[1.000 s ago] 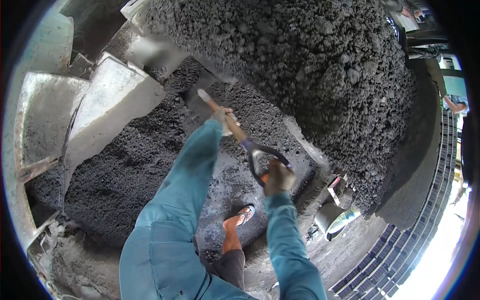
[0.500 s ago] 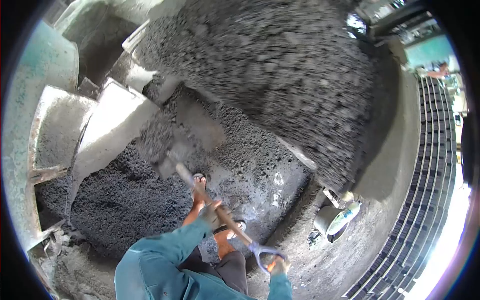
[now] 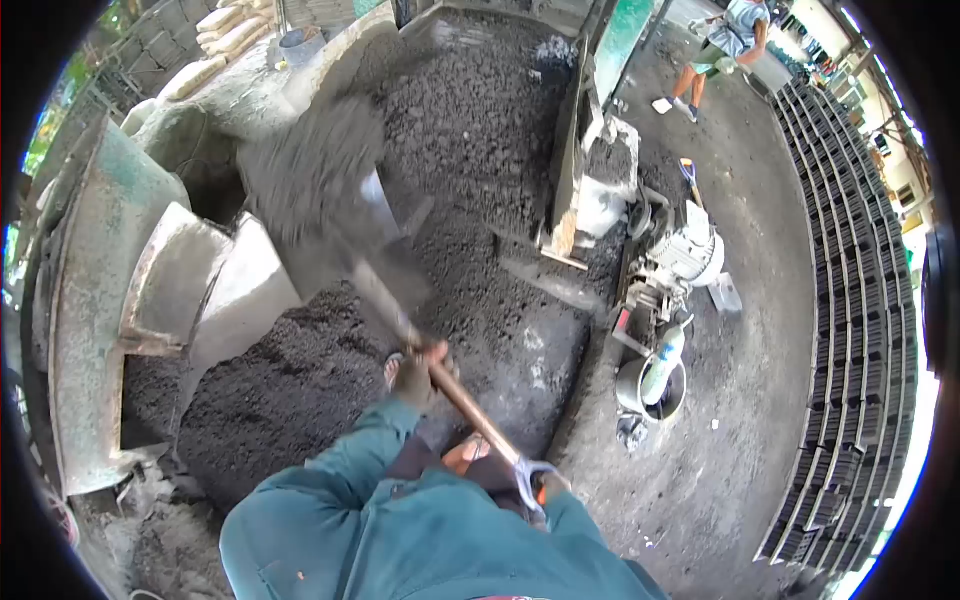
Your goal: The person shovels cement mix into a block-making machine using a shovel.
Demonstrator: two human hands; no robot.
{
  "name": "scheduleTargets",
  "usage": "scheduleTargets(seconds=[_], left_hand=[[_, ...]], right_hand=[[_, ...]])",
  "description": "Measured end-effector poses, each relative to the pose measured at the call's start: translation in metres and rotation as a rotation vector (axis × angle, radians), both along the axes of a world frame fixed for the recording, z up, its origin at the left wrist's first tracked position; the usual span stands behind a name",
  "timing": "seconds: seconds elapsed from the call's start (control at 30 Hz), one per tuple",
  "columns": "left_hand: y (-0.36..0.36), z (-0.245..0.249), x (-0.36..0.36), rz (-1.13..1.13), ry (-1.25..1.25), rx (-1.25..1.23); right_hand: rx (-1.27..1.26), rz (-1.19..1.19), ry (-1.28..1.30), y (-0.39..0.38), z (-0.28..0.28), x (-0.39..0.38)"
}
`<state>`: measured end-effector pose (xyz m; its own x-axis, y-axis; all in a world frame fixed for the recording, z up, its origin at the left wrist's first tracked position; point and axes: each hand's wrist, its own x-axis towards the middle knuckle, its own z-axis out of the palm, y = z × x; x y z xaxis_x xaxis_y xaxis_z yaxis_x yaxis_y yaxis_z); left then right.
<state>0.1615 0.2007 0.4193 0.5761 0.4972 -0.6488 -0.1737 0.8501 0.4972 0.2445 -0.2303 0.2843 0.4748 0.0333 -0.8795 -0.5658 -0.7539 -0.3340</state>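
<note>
A long shovel (image 3: pixel 472 408) slants across the view, its blade end far forward and smeared by motion. My left hand (image 3: pixel 413 382), in a dusty glove, is wrapped round the middle of the wooden shaft. My right hand (image 3: pixel 552 487) grips the pale D-shaped handle near my body. A blurred mass of dark grey granular mix (image 3: pixel 318 168) spreads at the blade end, in front of the dark opening of the greenish metal machine (image 3: pixel 85 330). Beneath the shaft lies more dark loose mix (image 3: pixel 270 400) on the floor.
A motor (image 3: pixel 690 250) and a bucket (image 3: pixel 628 385) with a bottle in it stand to the right. Another shovel (image 3: pixel 688 175) lies beyond. A person (image 3: pixel 725 50) stands at the back right. Stacked dark blocks (image 3: pixel 850 330) line the right side.
The shovel's blade end has swung up and forward, and its load has spread towards the machine's opening. My view has tilted up, bringing the motor and the other person into sight.
</note>
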Motion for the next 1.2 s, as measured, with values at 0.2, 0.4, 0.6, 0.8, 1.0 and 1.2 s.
scheduleTargets(seconds=[0.2,0.4,0.6,0.8,1.0,1.2], left_hand=[[0.006,0.005,-0.005,0.201,-0.021,-0.246],[0.015,-0.073,0.020,0.214,0.121,-0.495],[0.138,-0.100,0.085,0.216,-0.227,-0.425],[0.308,-0.143,0.144,0.027,-0.143,-0.189],[0.336,-0.168,0.167,-0.212,0.419,0.247],[0.235,-0.144,0.169,-0.037,0.229,-0.259]], right_hand=[[0.281,-0.682,0.035,-0.004,0.059,0.032],[0.635,-0.353,-0.324,0.090,0.225,0.020],[0.548,0.686,-1.117,0.271,0.233,0.028],[0.122,1.656,-0.969,0.513,0.216,0.072],[0.193,1.641,-1.057,0.573,0.136,0.087],[0.031,1.700,-0.947,0.494,0.228,0.086]])
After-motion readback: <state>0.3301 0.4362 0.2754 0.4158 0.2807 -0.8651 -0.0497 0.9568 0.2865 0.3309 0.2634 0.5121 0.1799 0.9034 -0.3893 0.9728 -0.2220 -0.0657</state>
